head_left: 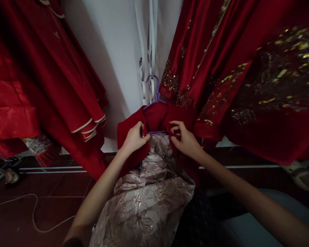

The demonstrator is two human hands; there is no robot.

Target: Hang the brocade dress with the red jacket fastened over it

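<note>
A red jacket [130, 128] hangs on a purple hanger [157, 90], its front parted at the neck. My left hand [136, 138] is closed on the jacket's left front edge, with thumb and fingers pinched together. On the opposite edge, my right hand [185, 139] grips the red cloth with bent fingers. A tiny shiny piece shows by the fingertips of each hand; I cannot make out what it is. Between and below the hands drapes a pale pink, shiny floral garment [146, 206], its top close to the hanger's lower bar.
Red garments with pale trim [74, 85] hang at the left. Red dresses with gold sequins [285, 68] hang at the right. Behind the hanger stands a white scrolled metal frame [151, 44] against a white wall [105, 34]. A cable [36, 209] lies on the tiled floor.
</note>
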